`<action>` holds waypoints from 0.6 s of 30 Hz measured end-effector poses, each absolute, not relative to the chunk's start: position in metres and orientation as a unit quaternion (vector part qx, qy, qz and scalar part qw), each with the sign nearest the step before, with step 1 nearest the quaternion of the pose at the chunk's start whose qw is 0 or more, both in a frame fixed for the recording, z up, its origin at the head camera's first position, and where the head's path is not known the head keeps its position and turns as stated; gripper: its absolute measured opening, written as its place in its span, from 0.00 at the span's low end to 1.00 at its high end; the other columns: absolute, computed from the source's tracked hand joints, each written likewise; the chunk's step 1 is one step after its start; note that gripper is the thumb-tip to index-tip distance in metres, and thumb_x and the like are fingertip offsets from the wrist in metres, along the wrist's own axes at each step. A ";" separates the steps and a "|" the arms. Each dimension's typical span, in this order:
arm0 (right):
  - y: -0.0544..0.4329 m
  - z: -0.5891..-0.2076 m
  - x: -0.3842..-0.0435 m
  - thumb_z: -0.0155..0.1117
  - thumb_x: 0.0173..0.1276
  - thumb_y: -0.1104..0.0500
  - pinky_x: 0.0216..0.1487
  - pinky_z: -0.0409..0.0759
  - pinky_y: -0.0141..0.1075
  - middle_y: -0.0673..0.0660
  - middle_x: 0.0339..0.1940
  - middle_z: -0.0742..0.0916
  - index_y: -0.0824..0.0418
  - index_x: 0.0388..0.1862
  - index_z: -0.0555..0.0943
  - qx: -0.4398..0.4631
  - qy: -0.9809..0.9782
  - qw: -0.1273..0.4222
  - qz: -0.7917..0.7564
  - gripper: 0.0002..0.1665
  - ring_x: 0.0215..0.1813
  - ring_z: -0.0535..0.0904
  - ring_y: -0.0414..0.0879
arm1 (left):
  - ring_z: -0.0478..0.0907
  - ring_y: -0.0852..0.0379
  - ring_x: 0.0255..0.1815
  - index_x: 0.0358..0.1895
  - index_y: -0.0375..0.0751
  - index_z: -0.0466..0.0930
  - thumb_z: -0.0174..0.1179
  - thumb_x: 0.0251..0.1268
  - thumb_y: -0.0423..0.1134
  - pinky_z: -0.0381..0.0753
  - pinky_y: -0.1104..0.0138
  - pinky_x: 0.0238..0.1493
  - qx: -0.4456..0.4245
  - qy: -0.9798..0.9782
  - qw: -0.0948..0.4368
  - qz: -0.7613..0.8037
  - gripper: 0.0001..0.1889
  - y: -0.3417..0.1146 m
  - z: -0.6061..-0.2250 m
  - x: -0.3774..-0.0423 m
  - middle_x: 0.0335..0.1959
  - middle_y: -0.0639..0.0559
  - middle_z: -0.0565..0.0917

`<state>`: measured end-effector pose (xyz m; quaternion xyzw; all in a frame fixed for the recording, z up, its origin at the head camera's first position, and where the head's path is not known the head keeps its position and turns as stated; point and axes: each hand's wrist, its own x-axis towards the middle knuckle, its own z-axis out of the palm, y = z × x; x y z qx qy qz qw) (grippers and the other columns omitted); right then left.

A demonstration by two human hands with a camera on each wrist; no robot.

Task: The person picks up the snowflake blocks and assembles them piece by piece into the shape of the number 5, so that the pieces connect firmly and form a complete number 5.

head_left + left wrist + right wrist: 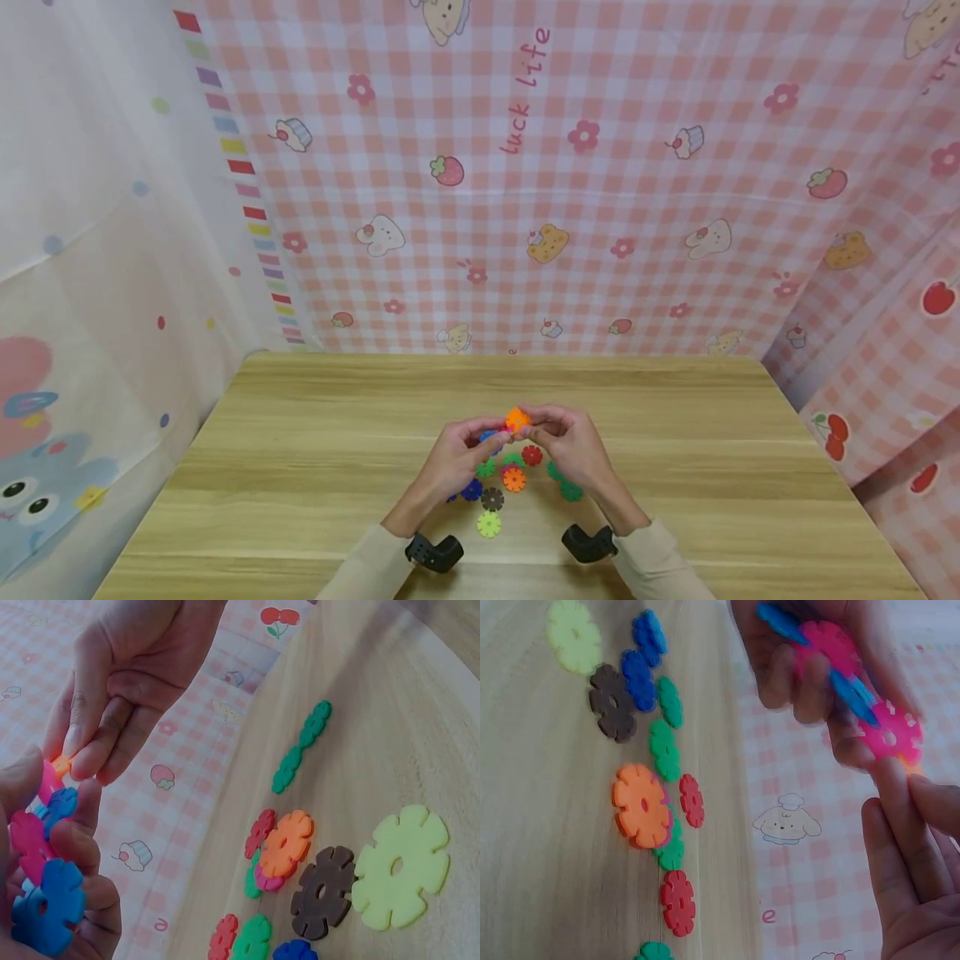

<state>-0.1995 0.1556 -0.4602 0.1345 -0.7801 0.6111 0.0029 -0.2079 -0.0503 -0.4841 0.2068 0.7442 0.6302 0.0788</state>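
Observation:
A chain of notched plastic flower discs, blue and pink by turns, lies in my left hand [453, 457]; the left wrist view shows a blue disc [49, 907] and a pink disc [31, 846] near its lower end. At the chain's other end, my right hand [579, 448] pinches an orange disc [517, 419] between thumb and fingers. It meets the end pink disc [891, 733], though fingers partly cover the joint. Both hands are raised over loose discs on the table, among them a red disc [532, 455] and another orange disc [642, 806].
On the wooden table [300, 467] lie a yellow-green disc [489, 524], a brown disc [492, 499], a dark blue disc [472, 489] and, at right, joined green discs [572, 491]. Behind the table's far edge hangs a pink checked cloth [637, 283].

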 end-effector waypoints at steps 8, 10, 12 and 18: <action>0.156 -0.462 -0.199 0.65 0.68 0.68 0.35 0.84 0.35 0.61 0.47 0.89 0.64 0.54 0.84 0.131 -0.785 -0.003 0.606 0.16 0.42 0.88 0.49 | 0.70 0.60 0.26 0.55 0.41 0.83 0.59 0.72 0.43 0.68 0.75 0.26 0.199 0.744 0.082 0.633 0.15 -0.050 -0.485 -0.207 0.43 0.33 0.85; 0.156 -0.462 -0.199 0.65 0.68 0.67 0.30 0.82 0.35 0.61 0.49 0.88 0.64 0.52 0.84 0.125 -0.789 -0.007 0.602 0.14 0.42 0.88 0.52 | 0.70 0.61 0.26 0.55 0.41 0.83 0.59 0.72 0.43 0.69 0.75 0.26 0.200 0.745 0.084 0.631 0.15 -0.051 -0.486 -0.207 0.44 0.36 0.86; 0.156 -0.464 -0.199 0.65 0.68 0.67 0.29 0.82 0.36 0.61 0.49 0.88 0.63 0.52 0.85 0.123 -0.789 -0.009 0.601 0.14 0.42 0.87 0.54 | 0.70 0.63 0.26 0.55 0.41 0.83 0.59 0.72 0.44 0.69 0.75 0.26 0.203 0.748 0.084 0.627 0.15 -0.051 -0.488 -0.207 0.45 0.38 0.87; 0.156 -0.466 -0.199 0.65 0.68 0.68 0.29 0.84 0.38 0.63 0.47 0.88 0.65 0.54 0.84 0.127 -0.785 -0.009 0.606 0.16 0.43 0.86 0.60 | 0.70 0.62 0.26 0.56 0.41 0.83 0.58 0.73 0.44 0.68 0.75 0.26 0.212 0.748 0.087 0.623 0.16 -0.051 -0.490 -0.208 0.44 0.39 0.86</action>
